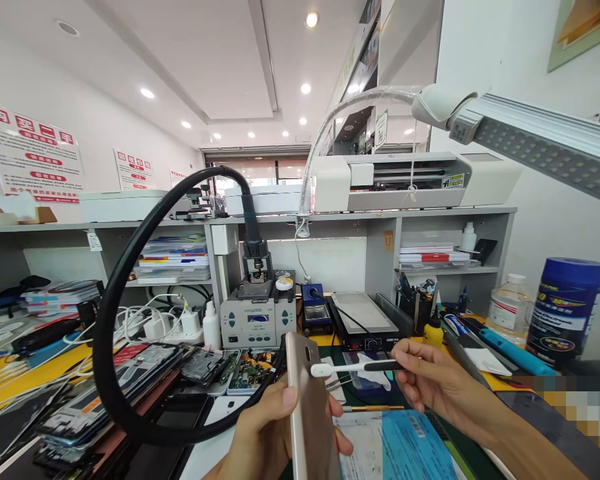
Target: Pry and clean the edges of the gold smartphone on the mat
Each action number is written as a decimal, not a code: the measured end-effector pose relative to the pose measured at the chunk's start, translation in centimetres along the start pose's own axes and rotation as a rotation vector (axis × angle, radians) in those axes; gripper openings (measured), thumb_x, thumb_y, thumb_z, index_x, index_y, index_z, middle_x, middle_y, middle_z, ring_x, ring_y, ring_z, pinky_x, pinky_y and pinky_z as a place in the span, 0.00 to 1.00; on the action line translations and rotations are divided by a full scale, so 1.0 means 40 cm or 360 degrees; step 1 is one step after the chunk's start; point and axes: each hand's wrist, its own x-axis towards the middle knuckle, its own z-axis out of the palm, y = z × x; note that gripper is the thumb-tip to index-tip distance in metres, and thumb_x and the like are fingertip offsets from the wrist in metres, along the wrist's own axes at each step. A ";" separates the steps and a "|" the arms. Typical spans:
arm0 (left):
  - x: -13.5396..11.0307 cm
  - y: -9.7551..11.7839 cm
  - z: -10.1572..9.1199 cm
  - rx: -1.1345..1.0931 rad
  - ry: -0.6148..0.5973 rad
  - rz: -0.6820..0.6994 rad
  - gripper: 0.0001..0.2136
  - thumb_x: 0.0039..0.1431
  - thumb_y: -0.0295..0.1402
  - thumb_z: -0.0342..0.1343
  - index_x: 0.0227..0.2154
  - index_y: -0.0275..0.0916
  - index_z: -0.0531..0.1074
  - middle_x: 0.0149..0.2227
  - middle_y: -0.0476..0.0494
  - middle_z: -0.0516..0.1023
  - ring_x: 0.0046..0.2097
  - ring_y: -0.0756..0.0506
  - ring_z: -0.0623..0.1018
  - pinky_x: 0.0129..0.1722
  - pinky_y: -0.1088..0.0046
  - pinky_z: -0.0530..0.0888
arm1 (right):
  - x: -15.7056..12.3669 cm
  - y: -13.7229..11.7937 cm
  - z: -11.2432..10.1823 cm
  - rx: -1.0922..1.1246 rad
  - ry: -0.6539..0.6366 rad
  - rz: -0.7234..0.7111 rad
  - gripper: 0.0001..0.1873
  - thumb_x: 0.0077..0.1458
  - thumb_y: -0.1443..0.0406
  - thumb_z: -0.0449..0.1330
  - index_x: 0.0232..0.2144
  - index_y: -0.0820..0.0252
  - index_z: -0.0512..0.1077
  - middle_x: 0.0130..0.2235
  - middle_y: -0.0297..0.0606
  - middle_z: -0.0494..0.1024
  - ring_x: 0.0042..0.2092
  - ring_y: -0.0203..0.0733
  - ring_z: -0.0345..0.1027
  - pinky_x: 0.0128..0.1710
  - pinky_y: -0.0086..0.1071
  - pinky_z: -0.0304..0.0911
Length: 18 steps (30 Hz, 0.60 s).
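Head view: we hold a gold phone [307, 400] upright and edge-on in our left hand [265, 433], with the thumb on the near face and the fingers curled round the back, a closed grip low on the body. Our right hand [430, 383] is closed in a pinch on the dark handle of a white-headed brush [360, 367]. The brush head touches the phone's upper part on the side facing the right hand. Thin metal tips [337, 385], probably tweezers, jut from the same hand just below the brush.

Risks, as we judge them:
- **Dropped phone:** it is gripped only by its lower half, so sideways pressure from the brush could lever it out of the left fingers and onto the blue sheet [405, 440] beneath both hands.
- **Scratched face:** the metal tips lie close to the phone and could scratch it if the right wrist dips.
- **Snagged hose:** a black hose [110, 347] loops just left of the left hand, beside loose circuit boards [247, 373]. A leftward drift of that hand could snag the hose and disturb the boards.
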 end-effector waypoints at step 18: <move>0.016 -0.005 -0.025 -0.0120 -0.0044 -0.0073 0.30 0.56 0.57 0.55 0.45 0.31 0.76 0.37 0.38 0.79 0.31 0.41 0.80 0.35 0.67 0.68 | -0.020 -0.031 0.013 -0.0224 0.0081 -0.0061 0.16 0.44 0.60 0.78 0.27 0.60 0.74 0.24 0.32 0.75 0.25 0.36 0.67 0.24 0.29 0.66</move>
